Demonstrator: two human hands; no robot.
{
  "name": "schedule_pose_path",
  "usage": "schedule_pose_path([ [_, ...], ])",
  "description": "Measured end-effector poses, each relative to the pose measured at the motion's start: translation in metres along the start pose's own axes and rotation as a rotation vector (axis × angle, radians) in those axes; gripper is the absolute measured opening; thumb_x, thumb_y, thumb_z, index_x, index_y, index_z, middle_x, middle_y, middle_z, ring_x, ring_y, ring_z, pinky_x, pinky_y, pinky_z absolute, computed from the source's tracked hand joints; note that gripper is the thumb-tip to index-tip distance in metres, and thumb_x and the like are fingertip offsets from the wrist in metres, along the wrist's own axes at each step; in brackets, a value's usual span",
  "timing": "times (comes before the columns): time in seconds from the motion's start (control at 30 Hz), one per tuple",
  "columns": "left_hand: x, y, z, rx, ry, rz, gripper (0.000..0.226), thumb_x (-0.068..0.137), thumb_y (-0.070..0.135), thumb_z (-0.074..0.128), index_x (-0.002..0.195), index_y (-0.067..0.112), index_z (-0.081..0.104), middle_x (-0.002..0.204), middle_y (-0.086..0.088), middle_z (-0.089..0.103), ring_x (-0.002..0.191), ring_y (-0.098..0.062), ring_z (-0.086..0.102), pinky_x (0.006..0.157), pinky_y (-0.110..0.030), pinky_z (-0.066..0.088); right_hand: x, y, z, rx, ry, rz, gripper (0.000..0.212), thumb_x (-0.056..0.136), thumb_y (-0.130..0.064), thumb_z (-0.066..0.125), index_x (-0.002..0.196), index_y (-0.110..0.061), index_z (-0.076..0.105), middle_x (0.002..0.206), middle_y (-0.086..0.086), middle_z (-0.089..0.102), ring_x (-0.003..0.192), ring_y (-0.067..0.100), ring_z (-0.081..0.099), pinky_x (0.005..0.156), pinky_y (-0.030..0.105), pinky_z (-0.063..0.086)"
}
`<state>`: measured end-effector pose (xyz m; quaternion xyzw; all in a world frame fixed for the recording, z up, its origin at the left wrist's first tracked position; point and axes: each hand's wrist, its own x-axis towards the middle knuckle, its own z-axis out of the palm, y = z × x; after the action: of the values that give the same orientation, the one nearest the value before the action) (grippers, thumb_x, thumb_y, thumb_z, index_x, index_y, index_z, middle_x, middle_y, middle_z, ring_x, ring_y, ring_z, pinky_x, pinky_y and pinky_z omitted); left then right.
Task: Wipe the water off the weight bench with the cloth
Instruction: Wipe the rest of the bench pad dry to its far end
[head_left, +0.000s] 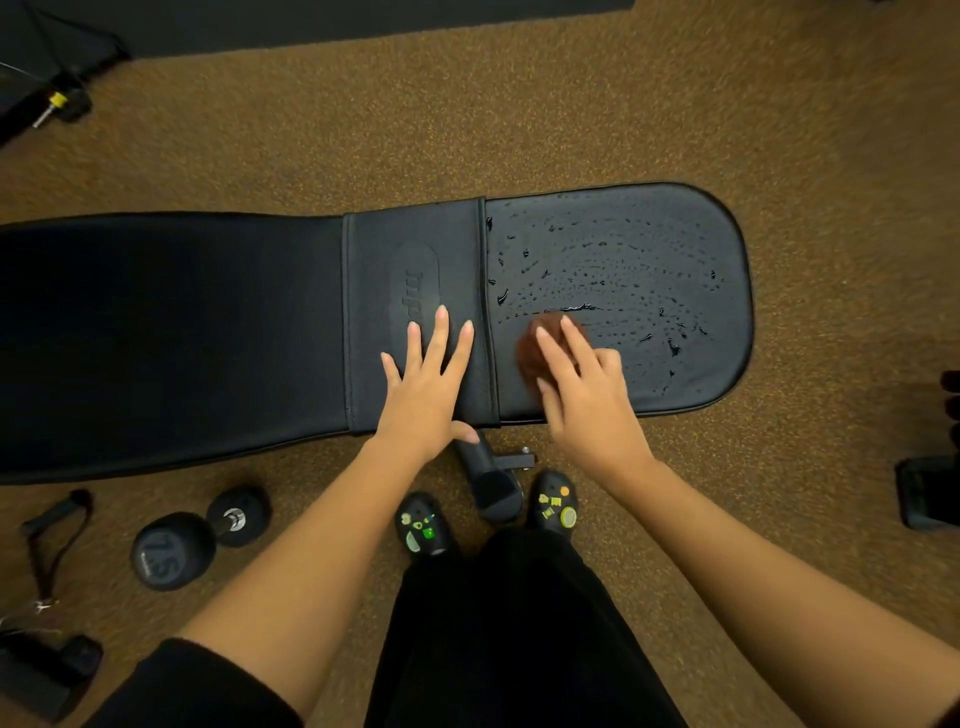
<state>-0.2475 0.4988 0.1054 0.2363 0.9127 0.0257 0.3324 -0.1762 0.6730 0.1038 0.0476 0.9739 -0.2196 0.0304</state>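
Observation:
A black padded weight bench (171, 332) lies across the view. Its right seat pad (623, 260) is covered with water droplets and streaks. My right hand (587, 395) presses a small brown cloth (530, 348) onto the near left part of that wet pad, fingers spread over it and partly hiding it. My left hand (431, 384) rests flat on the dry middle section of the bench beside the seam, fingers straight and spread.
A black dumbbell (197, 540) lies on the brown carpet at lower left, with a strap handle (52, 540) beside it. The bench's foot (493, 483) and my two shoes stand below the bench. A dark device (930, 493) sits at the right edge.

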Motion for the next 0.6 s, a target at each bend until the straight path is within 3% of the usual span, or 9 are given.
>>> schedule_pose_path([
  [0.2,-0.001,0.0,0.001,-0.007,0.012,0.002,0.122,0.071,0.049,0.072,0.145,0.021,-0.021,0.151,-0.008,-0.03,0.139,-0.038,-0.021,0.109,-0.061,0.003,-0.01,-0.029,0.023,0.035,-0.051,-0.024,0.054,0.085,-0.016,0.064,0.136,-0.008,0.046,0.141,0.023,0.042,0.092,0.037,0.051,0.08,0.047,0.05],
  [0.37,-0.002,-0.002,0.001,-0.014,0.02,0.014,0.121,0.071,0.049,0.072,0.145,0.021,-0.02,0.152,-0.008,-0.029,0.139,-0.038,-0.02,0.109,-0.062,0.003,-0.025,-0.002,0.009,0.007,-0.038,-0.081,0.053,0.085,-0.014,0.063,0.135,-0.01,0.047,0.141,0.018,0.043,0.09,0.033,0.05,0.081,0.047,0.05],
  [0.6,-0.002,-0.002,0.002,-0.009,0.026,0.012,0.122,0.07,0.05,0.072,0.145,0.021,-0.02,0.152,-0.008,-0.028,0.14,-0.038,-0.019,0.109,-0.061,0.003,0.012,-0.002,0.001,0.033,0.068,0.105,0.051,0.091,-0.017,0.053,0.14,-0.013,0.04,0.148,0.017,0.033,0.107,0.034,0.041,0.092,0.049,0.04],
])
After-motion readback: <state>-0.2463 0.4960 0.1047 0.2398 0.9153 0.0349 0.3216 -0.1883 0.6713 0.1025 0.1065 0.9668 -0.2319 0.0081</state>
